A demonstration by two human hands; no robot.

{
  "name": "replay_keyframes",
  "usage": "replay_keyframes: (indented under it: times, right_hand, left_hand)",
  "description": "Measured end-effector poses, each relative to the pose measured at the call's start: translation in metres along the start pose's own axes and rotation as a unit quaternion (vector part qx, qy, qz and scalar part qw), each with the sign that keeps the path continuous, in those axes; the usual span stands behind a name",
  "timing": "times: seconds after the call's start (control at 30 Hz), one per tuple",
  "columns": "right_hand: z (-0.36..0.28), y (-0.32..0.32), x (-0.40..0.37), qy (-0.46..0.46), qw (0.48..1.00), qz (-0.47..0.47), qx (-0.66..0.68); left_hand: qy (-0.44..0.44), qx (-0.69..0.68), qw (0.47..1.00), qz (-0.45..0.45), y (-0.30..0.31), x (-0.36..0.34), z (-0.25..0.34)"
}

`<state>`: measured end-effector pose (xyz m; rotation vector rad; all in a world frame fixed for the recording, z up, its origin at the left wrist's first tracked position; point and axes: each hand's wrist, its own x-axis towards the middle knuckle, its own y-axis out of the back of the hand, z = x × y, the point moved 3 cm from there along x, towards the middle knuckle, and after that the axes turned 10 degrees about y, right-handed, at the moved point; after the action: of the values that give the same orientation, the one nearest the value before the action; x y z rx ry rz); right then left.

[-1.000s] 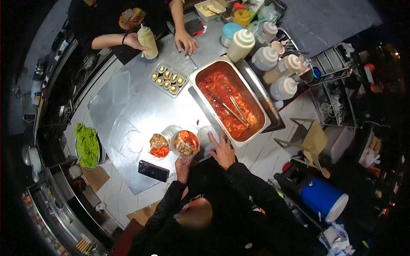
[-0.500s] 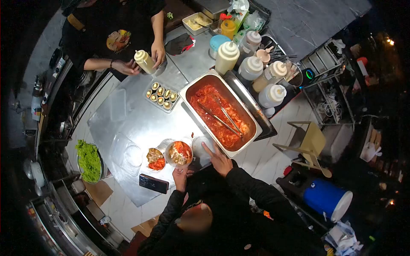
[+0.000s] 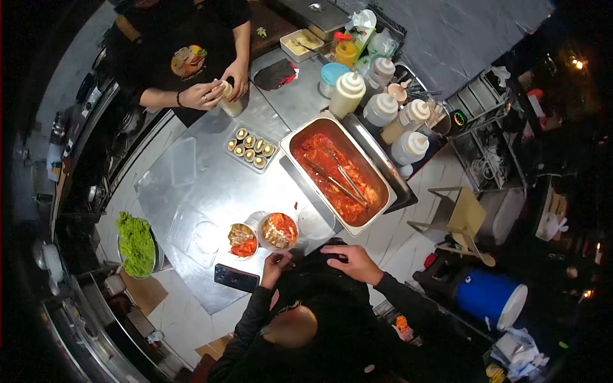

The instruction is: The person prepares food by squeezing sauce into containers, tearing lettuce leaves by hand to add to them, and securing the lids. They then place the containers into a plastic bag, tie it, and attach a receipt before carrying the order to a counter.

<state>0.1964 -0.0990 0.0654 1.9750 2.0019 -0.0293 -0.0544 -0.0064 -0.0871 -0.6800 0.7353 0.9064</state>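
Observation:
My left hand (image 3: 276,268) is at the table's near edge, fingers curled together, just below a round tub (image 3: 278,231) of red and pale brown food. Whether it touches the tub or holds something small, I cannot make out. A second tub (image 3: 242,241) with similar food stands to the left. My right hand (image 3: 357,263) is in front of my dark clothing with its fingers stretched out, holding nothing visible. Beyond it, a clear round lid (image 3: 314,221) lies on the table beside a deep steel pan (image 3: 295,159) of red saucy food, with metal tongs (image 3: 345,182) resting in it.
A phone (image 3: 236,277) lies at the near edge, left of my hand. Across the table, a co-worker's hands (image 3: 220,90) hold a squeeze bottle (image 3: 231,107) near a tray of rolls (image 3: 251,149). Several squeeze bottles (image 3: 382,108) stand behind the pan. Lettuce (image 3: 136,244) is at left.
My right hand has drawn back from the clear lid toward my body. My left hand stays near the tub. The co-worker now has both hands around the squeeze bottle's top. The view has shifted slightly.

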Motion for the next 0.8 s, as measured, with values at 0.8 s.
replay_keyframes:
  times: [0.8]
  right_hand:
    - [-0.042, 0.179, 0.239, 0.198, 0.875, 0.425, -0.122]
  left_hand:
    - [-0.049, -0.183, 0.957, 0.218, 0.013, -0.074, -0.03]
